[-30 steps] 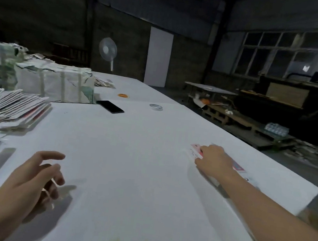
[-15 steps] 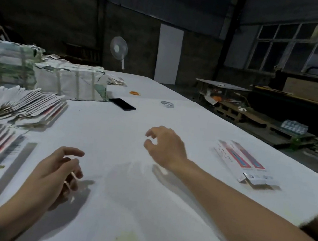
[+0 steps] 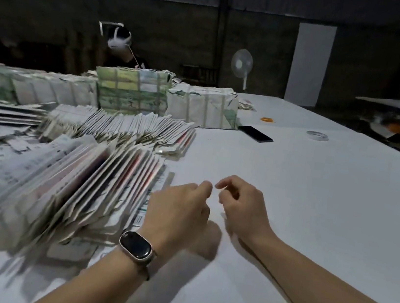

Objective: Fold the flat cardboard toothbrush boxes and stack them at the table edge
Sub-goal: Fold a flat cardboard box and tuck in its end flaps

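My left hand (image 3: 180,207) and right hand (image 3: 242,208) are hovering loosely curled, empty | flat boxes (image 3: 86,181) are leaning fanned at nine o'clock

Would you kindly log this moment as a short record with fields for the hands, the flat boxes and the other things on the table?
left hand: fingers loosely curled, holding nothing, beside the flat boxes
right hand: loosely curled, empty, above the table
flat boxes: fanned rows at left, unfolded
wrapped bundles: behind the rows
phone: lying flat near the bundles
tape roll: far right of the phone
watch: on left wrist
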Motion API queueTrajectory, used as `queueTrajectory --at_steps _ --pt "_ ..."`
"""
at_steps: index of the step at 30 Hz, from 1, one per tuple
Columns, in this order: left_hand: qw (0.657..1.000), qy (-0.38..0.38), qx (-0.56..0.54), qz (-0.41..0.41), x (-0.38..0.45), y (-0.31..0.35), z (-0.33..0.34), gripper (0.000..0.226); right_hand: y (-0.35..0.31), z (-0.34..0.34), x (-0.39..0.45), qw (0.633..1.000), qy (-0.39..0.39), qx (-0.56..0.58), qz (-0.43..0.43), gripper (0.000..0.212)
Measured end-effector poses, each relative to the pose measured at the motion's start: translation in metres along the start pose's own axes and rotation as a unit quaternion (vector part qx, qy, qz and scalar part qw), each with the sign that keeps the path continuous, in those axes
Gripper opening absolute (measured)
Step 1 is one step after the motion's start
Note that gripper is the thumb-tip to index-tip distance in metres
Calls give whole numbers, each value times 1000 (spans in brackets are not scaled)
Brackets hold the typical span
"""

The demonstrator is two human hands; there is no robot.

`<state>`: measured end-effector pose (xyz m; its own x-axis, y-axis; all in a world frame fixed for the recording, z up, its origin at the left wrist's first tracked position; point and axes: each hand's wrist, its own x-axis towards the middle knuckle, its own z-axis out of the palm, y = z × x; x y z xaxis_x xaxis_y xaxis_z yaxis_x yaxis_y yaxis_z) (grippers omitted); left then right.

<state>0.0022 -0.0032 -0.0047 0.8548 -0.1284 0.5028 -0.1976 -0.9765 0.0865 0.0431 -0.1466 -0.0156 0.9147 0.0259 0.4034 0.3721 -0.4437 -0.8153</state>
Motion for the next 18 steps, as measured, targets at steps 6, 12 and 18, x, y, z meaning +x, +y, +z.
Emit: queueTrajectory --at_steps 6,12,18 --pt "972 -94 207 -57 8 -30 -14 32 1 4 3 1000 -24 10 7 20" --pt "959 -127 245 -57 11 -33 -19 35 3 2 3 999 -27 29 14 24" --pt "981 -63 184 -22 12 -31 -28 26 2 3 3 999 -24 26 12 30"
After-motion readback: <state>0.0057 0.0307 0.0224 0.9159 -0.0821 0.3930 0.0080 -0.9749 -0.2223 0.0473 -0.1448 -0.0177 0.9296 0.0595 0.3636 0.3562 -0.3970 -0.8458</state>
